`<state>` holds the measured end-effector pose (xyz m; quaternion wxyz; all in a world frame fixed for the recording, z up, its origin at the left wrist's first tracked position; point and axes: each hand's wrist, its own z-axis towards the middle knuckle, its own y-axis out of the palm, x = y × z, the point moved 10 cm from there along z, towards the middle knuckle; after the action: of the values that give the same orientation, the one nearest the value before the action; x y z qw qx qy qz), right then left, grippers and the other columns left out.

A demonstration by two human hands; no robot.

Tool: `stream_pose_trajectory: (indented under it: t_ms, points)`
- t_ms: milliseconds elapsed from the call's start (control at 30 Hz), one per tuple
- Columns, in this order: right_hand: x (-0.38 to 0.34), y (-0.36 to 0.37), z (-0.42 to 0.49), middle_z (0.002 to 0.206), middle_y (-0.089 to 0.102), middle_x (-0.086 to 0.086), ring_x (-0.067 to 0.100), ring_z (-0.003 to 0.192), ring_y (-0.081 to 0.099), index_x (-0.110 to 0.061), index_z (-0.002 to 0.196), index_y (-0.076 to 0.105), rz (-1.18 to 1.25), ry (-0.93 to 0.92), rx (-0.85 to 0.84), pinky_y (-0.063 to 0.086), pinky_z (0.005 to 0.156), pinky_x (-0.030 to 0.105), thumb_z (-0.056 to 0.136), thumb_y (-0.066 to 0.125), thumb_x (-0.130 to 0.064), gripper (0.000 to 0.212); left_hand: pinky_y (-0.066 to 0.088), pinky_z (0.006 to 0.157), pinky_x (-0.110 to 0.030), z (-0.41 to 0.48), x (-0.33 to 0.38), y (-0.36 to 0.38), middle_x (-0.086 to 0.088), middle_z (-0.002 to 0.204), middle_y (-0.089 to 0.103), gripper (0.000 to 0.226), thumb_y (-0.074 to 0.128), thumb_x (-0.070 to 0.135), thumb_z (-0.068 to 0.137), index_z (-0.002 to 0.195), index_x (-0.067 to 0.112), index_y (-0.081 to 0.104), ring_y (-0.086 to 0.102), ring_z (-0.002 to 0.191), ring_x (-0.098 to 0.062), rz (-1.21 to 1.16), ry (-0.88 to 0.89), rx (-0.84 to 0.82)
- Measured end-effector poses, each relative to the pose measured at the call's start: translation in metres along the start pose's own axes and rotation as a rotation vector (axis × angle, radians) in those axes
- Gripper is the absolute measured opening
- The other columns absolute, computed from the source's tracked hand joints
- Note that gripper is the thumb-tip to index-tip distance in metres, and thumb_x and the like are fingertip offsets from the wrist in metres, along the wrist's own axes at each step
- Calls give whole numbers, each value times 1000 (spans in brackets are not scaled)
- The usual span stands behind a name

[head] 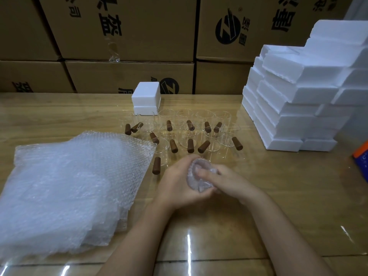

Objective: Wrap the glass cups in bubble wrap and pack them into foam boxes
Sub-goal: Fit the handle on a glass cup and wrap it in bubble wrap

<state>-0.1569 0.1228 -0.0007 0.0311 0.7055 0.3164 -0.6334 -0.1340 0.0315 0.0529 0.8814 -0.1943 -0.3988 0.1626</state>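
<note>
Glass cup wrapped in clear bubble wrap [200, 176] is held above the glossy wooden table [278, 196], between both hands. The left hand [177, 182] cups the bundle from the left, fingers curled around it. The right hand [223, 180] grips its right side, fingertips pressed into the open top. Unwrapped clear glass cups with brown wooden handles [185, 134] stand just behind. Bubble wrap sheets [69, 186] lie stacked left; white foam boxes [294, 100] are stacked right.

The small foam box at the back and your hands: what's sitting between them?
In the head view, unwrapped glass cups with brown wooden handles stand between the small foam box and the hands.
</note>
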Motion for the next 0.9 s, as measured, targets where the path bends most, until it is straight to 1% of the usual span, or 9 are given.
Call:
stream_pose_trajectory:
  t_ms: [67,133,167,233,333,433,600,733,900]
  points:
    - [-5,-16,1,83,69,1,14,76,63,-22,95,68,66,-76,163,54,74,33,79,58,-63,45,53,73,-17,1,-13,-8,15,91,67,44,77,48,61,99,37,56,64,85,0,-74,-116,90]
    - [-25,-41,-12,89,68,-7,15,86,64,-24,91,68,82,-299,461,54,80,32,89,56,-51,30,48,73,-10,-2,-29,-18,19,92,67,46,76,53,57,96,37,57,63,86,4,-144,-248,183]
    - [-40,-47,-22,90,68,-11,14,90,63,-22,89,68,-6,-439,581,51,83,31,92,51,-46,30,47,72,-7,-4,-36,-20,23,93,66,48,76,55,55,94,37,57,62,86,6,-173,-292,209]
    - [-63,-38,-36,93,68,-15,15,99,61,-21,87,71,-245,-638,660,39,94,37,94,40,-38,36,46,71,-6,-7,-44,-21,26,92,65,49,75,58,52,92,38,56,62,84,8,-194,-351,223]
    - [-70,-16,-35,100,70,-16,13,111,56,-23,91,75,-511,-670,619,23,104,41,92,39,-40,39,47,72,-9,-9,-51,-17,16,88,66,51,70,59,49,94,41,54,61,85,7,-185,-420,208]
    - [-64,-5,-28,108,70,-13,11,118,52,-24,101,75,-572,-617,519,13,113,42,89,38,-50,46,45,72,-5,-7,-49,-9,20,91,67,47,70,55,51,94,43,55,60,90,9,-210,-409,147]
    - [-56,1,-19,108,64,-22,5,109,49,-25,104,74,-514,-592,380,26,102,37,89,21,-68,70,52,78,-20,-7,-41,-3,19,94,67,47,73,47,55,98,35,58,65,90,-1,-222,-350,81]
    - [-48,9,-11,102,57,-30,5,112,39,-31,97,72,-547,-523,287,23,99,34,87,27,-64,56,47,73,-11,-9,-39,2,22,93,66,51,76,48,57,101,30,58,64,89,1,-238,-311,14]
    - [-36,20,-1,101,56,-31,5,126,34,-48,82,54,-582,-422,144,12,111,35,82,22,-70,39,49,73,-10,-12,-45,5,15,92,67,52,75,55,53,97,37,54,63,92,6,-211,-347,-33]
